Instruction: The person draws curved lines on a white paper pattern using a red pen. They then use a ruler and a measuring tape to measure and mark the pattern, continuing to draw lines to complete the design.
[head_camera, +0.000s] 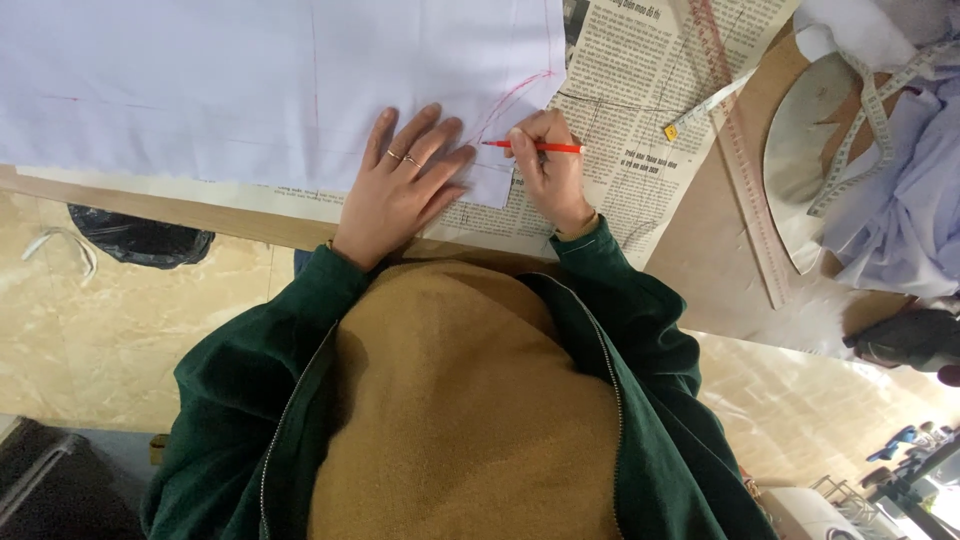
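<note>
Wooden bench is carrying newspaper w/ pale fabric on top; left hand is lying flat, released, pressing fabric, right hand is grasping red pencil at fabric's near-right edge.

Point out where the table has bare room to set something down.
Bare brown tabletop lies between the printed newspaper sheet and the long clear ruler. Crowded: the left hand presses the white fabric; the right hand holds a red pencil.
</note>
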